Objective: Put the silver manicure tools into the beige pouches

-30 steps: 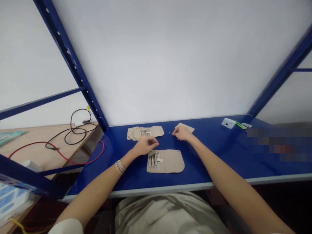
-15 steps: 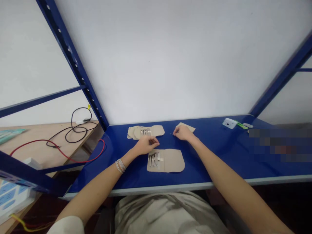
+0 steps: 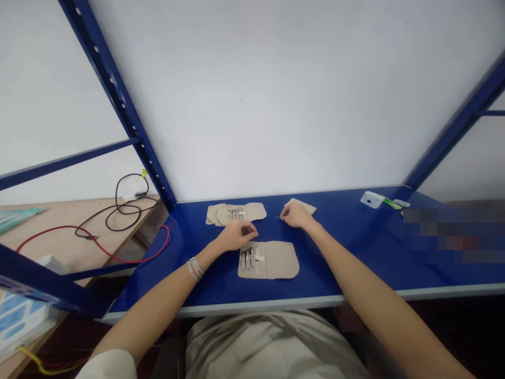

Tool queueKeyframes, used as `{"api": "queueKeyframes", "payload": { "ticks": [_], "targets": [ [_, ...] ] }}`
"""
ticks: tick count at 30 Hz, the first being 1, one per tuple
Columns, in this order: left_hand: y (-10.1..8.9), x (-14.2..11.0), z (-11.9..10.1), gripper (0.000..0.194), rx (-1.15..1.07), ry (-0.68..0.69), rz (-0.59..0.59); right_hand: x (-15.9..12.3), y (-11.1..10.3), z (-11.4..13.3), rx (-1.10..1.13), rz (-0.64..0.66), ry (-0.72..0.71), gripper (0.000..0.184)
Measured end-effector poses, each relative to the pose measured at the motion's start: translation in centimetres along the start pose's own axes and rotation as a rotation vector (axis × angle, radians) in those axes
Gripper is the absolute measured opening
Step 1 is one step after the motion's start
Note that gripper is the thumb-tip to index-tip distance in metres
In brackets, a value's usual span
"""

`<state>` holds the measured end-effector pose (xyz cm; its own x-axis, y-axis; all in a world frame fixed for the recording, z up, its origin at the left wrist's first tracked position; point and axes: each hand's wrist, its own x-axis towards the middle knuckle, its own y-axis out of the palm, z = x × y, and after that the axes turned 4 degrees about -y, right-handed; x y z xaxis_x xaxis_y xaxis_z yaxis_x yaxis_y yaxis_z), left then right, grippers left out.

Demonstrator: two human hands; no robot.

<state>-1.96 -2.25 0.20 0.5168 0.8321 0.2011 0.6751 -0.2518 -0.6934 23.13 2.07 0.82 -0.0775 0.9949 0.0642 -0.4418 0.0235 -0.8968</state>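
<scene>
My right hand (image 3: 294,215) pinches a thin metal tool (image 3: 278,217), its tip pointing left; its exact kind is too small to tell. Beneath and behind that hand lies a beige flat piece (image 3: 308,207), partly covered. My left hand (image 3: 235,235) hovers at the upper left edge of the near manicure case, thumb and fingertips together; whatever may be between them is hidden. This near case (image 3: 282,260) lies unfolded, with several metal nail tools (image 3: 249,259) in its left half. Behind my left hand, another unfolded manicure case (image 3: 255,211) also holds metal tools (image 3: 235,213).
More beige cases (image 3: 212,214) are stacked at the far left. A white camera-like object (image 3: 371,200) and a green item (image 3: 390,203) sit at the back right. Blue rack posts (image 3: 130,116) flank the blue table (image 3: 339,252). A red cable (image 3: 118,259) reaches its left side.
Both hands stay almost in place. The thin tool in my right hand shifts very slightly; the cases have not moved.
</scene>
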Motion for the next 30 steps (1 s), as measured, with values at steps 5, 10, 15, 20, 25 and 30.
{"api": "queueKeyframes", "payload": {
  "ticks": [5,10,15,20,25,30],
  "targets": [
    [0.0,0.0,0.0,0.016,0.004,0.002,0.014,-0.2,-0.1,0.2,-0.010,0.009,0.004,0.014],
    [0.0,0.0,0.1,0.015,0.003,0.008,0.020,-0.3,-0.2,0.3,-0.017,0.013,0.007,0.013],
    [0.0,0.0,0.1,0.016,0.002,0.005,0.021,-0.3,-0.2,0.3,-0.023,0.022,0.013,0.014],
    [-0.1,0.0,-0.1,0.015,0.008,0.000,0.020,-0.5,-0.4,0.4,-0.023,0.032,0.018,0.015],
    [-0.1,0.0,-0.2,0.015,0.011,-0.002,0.025,-0.7,-0.6,0.8,-0.027,0.032,0.036,0.017],
    [0.0,0.0,-0.1,0.015,0.007,0.007,0.023,-1.1,-0.8,1.1,-0.005,0.087,0.052,0.018]
  ]
}}
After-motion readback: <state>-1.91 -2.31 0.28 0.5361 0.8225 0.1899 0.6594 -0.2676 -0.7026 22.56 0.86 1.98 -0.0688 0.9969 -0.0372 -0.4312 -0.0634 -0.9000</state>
